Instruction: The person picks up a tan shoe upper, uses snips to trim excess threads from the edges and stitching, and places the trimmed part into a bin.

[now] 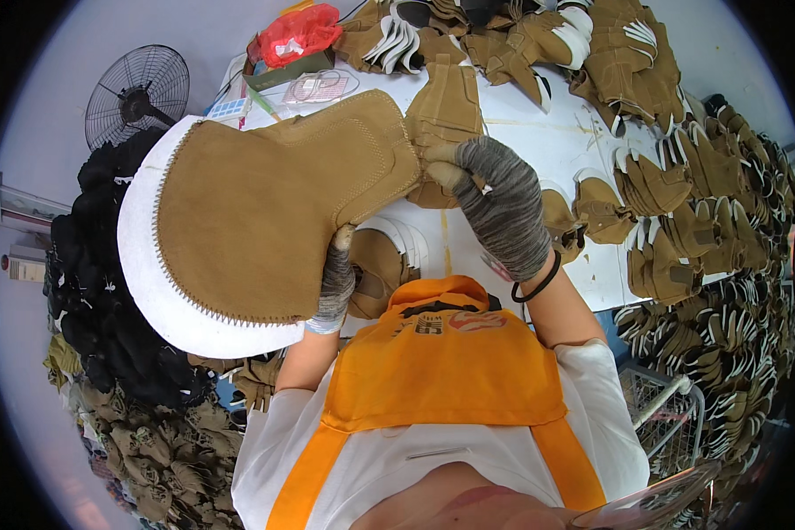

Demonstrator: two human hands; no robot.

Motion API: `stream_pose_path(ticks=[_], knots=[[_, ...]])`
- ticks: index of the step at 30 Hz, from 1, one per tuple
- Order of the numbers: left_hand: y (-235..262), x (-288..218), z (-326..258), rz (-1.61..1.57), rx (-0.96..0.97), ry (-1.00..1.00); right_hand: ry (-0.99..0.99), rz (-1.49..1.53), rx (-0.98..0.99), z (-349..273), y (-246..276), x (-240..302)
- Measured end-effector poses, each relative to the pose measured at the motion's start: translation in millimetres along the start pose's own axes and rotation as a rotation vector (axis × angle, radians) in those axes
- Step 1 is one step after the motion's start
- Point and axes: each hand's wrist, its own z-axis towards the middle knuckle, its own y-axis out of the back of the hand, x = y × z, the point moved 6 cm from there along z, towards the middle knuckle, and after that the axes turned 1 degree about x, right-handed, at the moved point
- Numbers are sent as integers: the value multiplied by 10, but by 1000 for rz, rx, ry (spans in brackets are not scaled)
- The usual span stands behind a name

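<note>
1. Panel of brown material, with white lining along its rounded side, is raised above the left part of white table.
2. Left hand is clamped on its lower edge, thumb in front; right hand has fingertips at the narrow end — pinching or only touching, I cannot tell.
3. If the left grip loosens, the wide side could sag toward the table (I see no other support there).
4. Flat brown piece on the table, behind the narrow end, might be dragged if caught.
5. Room: bare surface shows mid-table; stacked pieces crowd its far edge — the panel hides its left edge.
</note>
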Motion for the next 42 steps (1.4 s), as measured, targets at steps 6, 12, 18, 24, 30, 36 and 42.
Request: stream_pose_path(ticks=[6,12,18,24,30,36,42], knots=[[-116,36,25,-320,72,178,302,-290,126,22,-75,11],[-150,-67,89,-447,87,235,246,-360,93,-87,-128,-130],[-130,34,75,-454,20,203,256,-289,-107,-53,110,-118],[-139,1,88,-539,-13,237,-197,102,-300,-110,348,-393],[-153,-16,92,-462,19,212,-280,59,103,-234,108,-572],[-197,-117,47,-442,98,252,-295,145,155,-257,-98,-261],[-175,-233,96,-398,77,90,-22,-105,52,-235,-53,-156]])
